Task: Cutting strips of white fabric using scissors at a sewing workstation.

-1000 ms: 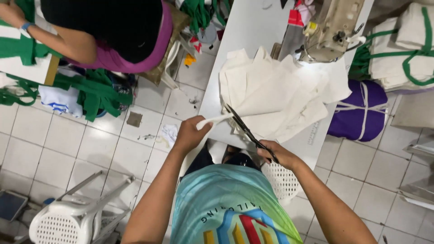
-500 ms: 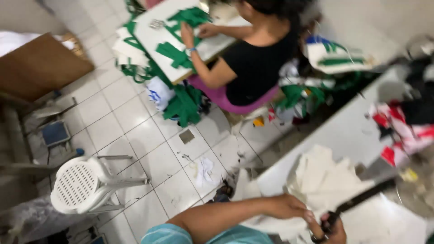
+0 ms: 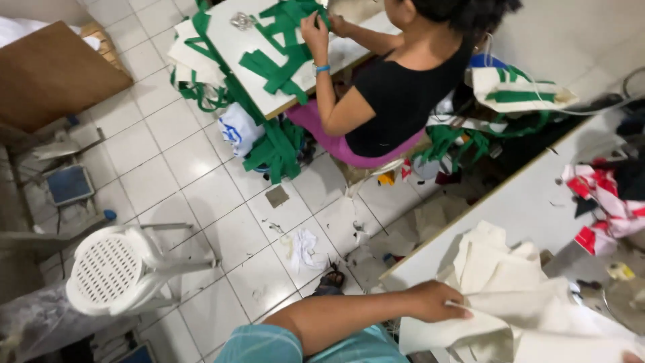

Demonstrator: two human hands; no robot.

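Note:
My left hand (image 3: 438, 301) pinches the edge of a piece of cream cloth (image 3: 463, 326) at the near edge of the white worktable (image 3: 537, 202). A loose pile of cream cloth pieces (image 3: 497, 259) lies on the table just beyond that hand. Only a sliver of my right hand (image 3: 633, 356) shows at the bottom right corner, touching the cream cloth; what it holds is out of frame. No scissors are visible.
Another person in a black top (image 3: 403, 87) sits at a white table (image 3: 235, 40) handling green strips (image 3: 282, 64). A white plastic chair (image 3: 114, 269) stands on the tiled floor at left. Red and white fabric (image 3: 605, 195) lies at the right. Scraps litter the floor (image 3: 302, 249).
The view has swung left, away from the sewing machine and toward the seated person. The scissors seen in my right hand have left the frame. My left hand still holds cream cloth.

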